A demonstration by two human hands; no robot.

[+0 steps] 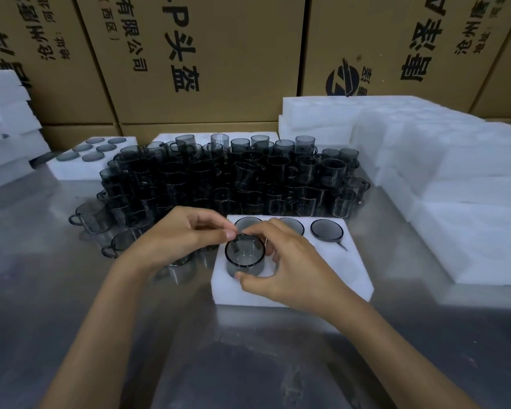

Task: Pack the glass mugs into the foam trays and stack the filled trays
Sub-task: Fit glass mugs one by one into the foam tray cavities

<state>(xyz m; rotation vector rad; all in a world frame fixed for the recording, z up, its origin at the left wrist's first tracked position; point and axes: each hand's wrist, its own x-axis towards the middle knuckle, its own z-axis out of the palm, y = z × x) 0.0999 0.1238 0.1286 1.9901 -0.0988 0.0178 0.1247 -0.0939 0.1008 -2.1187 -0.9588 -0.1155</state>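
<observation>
We see a white foam tray (345,270) at centre with three smoky glass mugs seated along its 12 o'clock row. Our left hand (174,234) and right hand (289,267) both pinch a fourth mug (244,256), half-sunk in the 9 o'clock pocket. Loose mugs (219,178) crowd the table at 12 o'clock.

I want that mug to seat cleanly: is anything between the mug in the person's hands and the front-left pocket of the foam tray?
Nothing visible. The mug is already partway into the front-left pocket of the foam tray, with the left hand at its rim and the right hand around its side. The pocket's bottom is hidden by the mug.
</observation>
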